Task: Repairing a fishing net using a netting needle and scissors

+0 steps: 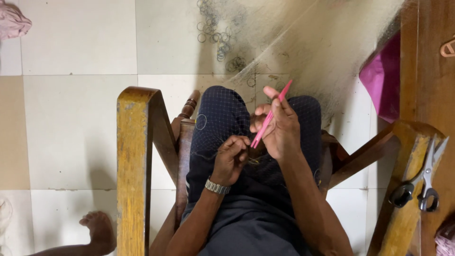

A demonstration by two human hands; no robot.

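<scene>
Right hand [279, 130] grips a pink netting needle [270, 116], fingers wrapped around its shaft, tip pointing down toward the left hand [231, 156]. Left hand fingers pinched narrow on the fine mesh of a fishing net [303, 42], which drapes over both knees and onto the tiled floor [76, 118]. Scissors [424, 182] lie on the wooden chair's right armrest [403, 223].

The netting needle [270, 115] is bright pink, set against dark navy trousers [222, 114] overlaid with a pale fine-mesh net [303, 42] (its far part reads sandy beige, ringed with small grey loops). The chair arms [132, 166] are worn yellow-brown wood. Floor tiles [76, 123] are cream and tan. Far right, a magenta cloth [381, 80]; near right, scissors [419, 182] with black handles. The wristwatch [217, 187] is silver.
</scene>
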